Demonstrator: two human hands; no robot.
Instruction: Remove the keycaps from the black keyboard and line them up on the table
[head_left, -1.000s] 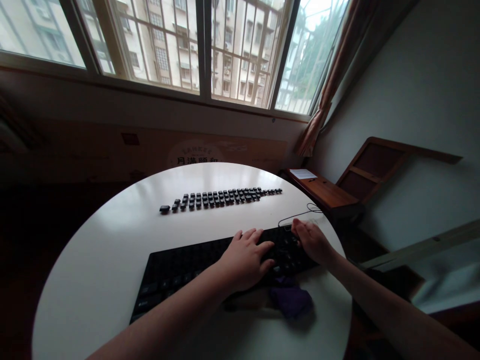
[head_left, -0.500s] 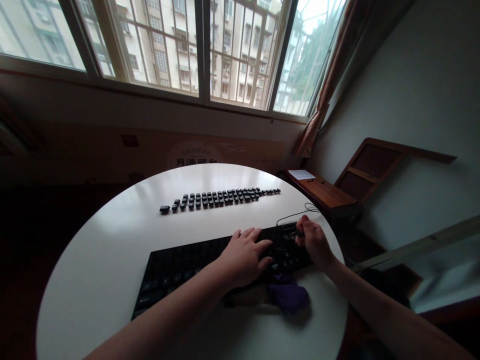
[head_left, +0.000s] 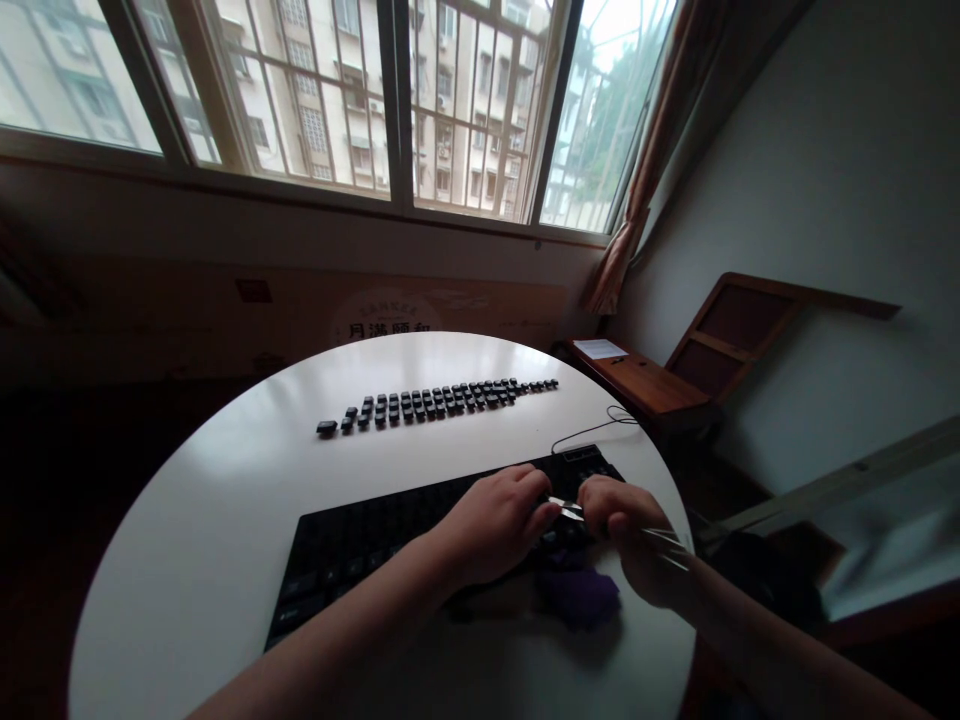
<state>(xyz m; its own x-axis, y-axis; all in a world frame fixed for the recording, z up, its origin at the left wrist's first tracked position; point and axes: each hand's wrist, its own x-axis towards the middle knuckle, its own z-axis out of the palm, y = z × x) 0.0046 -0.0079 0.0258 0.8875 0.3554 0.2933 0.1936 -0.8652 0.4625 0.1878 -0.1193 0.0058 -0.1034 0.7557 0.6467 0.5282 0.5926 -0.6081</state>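
Observation:
A black keyboard (head_left: 352,540) lies on the white round table, its right half partly bared of keycaps. Above it, my left hand (head_left: 499,525) has its thumb and fingers pinched together at the metal tip of a keycap puller (head_left: 568,508). Whatever small dark thing sits in that pinch is mostly hidden. My right hand (head_left: 630,530) grips the puller by its middle, with thin wires showing past the wrist side. Close below the hands, a crumpled purple cloth (head_left: 577,598) rests against the keyboard's front edge.
Rows of loose black keycaps (head_left: 427,405) stand on the table (head_left: 225,500) beyond the keyboard. The keyboard's cable (head_left: 592,432) runs toward the right edge. At the right stands a wooden chair (head_left: 649,385) with paper (head_left: 600,349) on its seat.
My right hand has come down and left from the keyboard's top right corner, turning the puller's metal tip toward my left hand. My left fingers went from spread on the keys to pinched.

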